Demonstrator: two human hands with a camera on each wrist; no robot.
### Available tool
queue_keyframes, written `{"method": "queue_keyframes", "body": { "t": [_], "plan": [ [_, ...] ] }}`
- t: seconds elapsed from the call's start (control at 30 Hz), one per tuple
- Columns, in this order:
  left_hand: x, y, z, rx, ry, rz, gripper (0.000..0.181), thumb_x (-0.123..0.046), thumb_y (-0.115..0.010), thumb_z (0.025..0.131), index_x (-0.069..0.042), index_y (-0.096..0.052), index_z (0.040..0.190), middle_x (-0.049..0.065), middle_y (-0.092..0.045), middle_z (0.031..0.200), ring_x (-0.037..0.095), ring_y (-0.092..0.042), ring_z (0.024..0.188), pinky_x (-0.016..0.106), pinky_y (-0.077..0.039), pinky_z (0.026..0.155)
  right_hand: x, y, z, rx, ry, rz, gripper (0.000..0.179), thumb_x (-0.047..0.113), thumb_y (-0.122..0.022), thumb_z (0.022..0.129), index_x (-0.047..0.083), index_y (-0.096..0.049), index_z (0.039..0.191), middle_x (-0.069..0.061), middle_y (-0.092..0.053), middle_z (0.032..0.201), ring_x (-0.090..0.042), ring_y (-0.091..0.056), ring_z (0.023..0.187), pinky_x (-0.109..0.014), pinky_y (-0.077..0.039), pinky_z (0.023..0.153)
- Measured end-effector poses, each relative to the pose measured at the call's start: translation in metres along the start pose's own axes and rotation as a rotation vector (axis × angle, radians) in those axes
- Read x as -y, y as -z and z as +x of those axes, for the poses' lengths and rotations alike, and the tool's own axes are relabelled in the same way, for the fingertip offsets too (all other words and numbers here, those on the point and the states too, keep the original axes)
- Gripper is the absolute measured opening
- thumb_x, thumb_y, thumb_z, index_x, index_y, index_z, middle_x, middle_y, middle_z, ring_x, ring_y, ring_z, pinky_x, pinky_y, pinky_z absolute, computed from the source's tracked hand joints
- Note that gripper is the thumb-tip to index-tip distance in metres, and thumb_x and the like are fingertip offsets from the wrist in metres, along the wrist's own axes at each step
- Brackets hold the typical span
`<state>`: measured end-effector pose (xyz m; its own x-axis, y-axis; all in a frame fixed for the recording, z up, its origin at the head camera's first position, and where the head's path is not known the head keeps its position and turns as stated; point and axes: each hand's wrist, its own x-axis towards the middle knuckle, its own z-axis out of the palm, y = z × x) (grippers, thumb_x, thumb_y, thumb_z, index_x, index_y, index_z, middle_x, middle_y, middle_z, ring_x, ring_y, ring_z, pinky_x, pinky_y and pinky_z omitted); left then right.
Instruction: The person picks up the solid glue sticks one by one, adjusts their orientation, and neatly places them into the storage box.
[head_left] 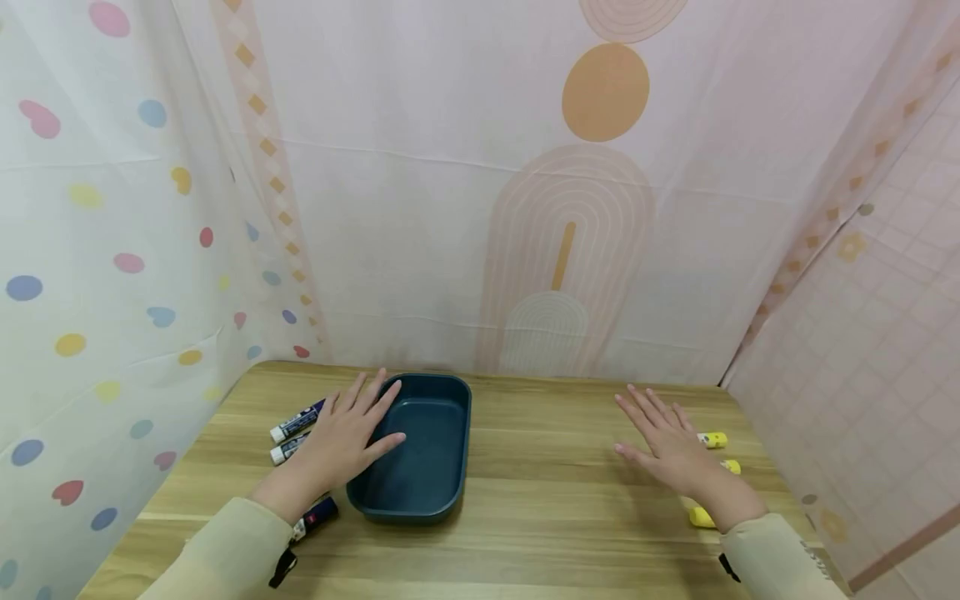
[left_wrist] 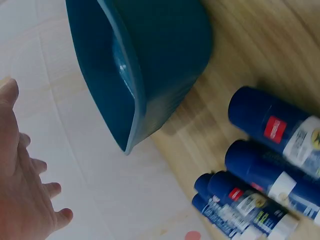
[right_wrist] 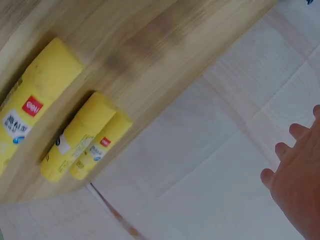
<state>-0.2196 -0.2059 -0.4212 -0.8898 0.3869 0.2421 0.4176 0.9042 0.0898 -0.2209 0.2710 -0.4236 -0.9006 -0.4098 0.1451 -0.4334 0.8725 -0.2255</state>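
Observation:
Fingers spread, my left hand [head_left: 341, 437] hovers by the left rim of a dark teal rectangular tray [head_left: 420, 454], overlapping it in the head view. It holds nothing. Several dark blue glue sticks [left_wrist: 270, 117] with white ends lie on their sides left of the tray, partly covered by my left hand and arm in the head view. On the right, my right hand [head_left: 671, 450] is held out with its fingers extended and nothing in its grasp. Below and beside it lie yellow glue sticks [right_wrist: 42, 87], which the hand and forearm partly hide in the head view.
Everything lies on a wood-grain table [head_left: 555, 483]. Behind its back edge hangs a pale patterned curtain [head_left: 420, 250], with a dotted curtain [head_left: 112, 317] on the left and a checked one [head_left: 862, 375] on the right. The tray's inside shows bare.

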Motion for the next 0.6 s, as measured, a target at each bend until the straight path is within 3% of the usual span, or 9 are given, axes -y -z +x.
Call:
{"method": "queue_keyframes", "body": {
  "t": [0.13,0.33,0.43,0.6],
  "plan": [
    [0.002,-0.003,-0.003,0.018,0.078,-0.105,0.076,-0.054,-0.045,0.094,-0.016,-0.016,0.153,0.017,-0.013,0.157,0.042,-0.018,0.141,0.067,-0.022,0.105,0.005,-0.008,0.005,-0.045,0.031,0.035,0.073,0.04,-0.057,0.092,0.014,-0.023,0.151,-0.014,-0.018,0.156,-0.04,-0.016,0.142,-0.064,-0.012,0.109],
    [0.01,-0.011,-0.009,0.038,0.237,-0.379,0.076,-0.053,-0.038,0.097,-0.002,-0.017,0.15,0.028,-0.02,0.151,0.049,-0.023,0.136,0.064,-0.025,0.105,0.021,-0.025,0.017,-0.097,0.05,0.068,0.071,0.041,-0.054,0.094,0.007,-0.025,0.149,-0.016,-0.026,0.154,-0.038,-0.031,0.137,-0.058,-0.028,0.108],
    [0.012,-0.017,-0.013,0.065,0.325,-0.515,0.073,-0.048,-0.037,0.099,0.001,-0.016,0.149,0.032,-0.021,0.149,0.052,-0.027,0.132,0.064,-0.028,0.104,0.032,-0.034,0.024,-0.062,0.015,0.152,0.072,0.047,-0.05,0.095,0.009,-0.023,0.15,-0.015,-0.025,0.154,-0.038,-0.029,0.138,-0.055,-0.028,0.109],
    [0.015,-0.027,-0.02,0.091,0.422,-0.612,0.066,-0.037,-0.039,0.101,0.006,-0.02,0.147,0.037,-0.036,0.138,0.051,-0.047,0.116,0.056,-0.043,0.093,0.055,-0.05,0.037,0.005,-0.063,0.401,0.074,0.05,-0.048,0.094,0.013,-0.02,0.151,-0.017,-0.021,0.155,-0.04,-0.025,0.139,-0.058,-0.026,0.109]
  ]
}}
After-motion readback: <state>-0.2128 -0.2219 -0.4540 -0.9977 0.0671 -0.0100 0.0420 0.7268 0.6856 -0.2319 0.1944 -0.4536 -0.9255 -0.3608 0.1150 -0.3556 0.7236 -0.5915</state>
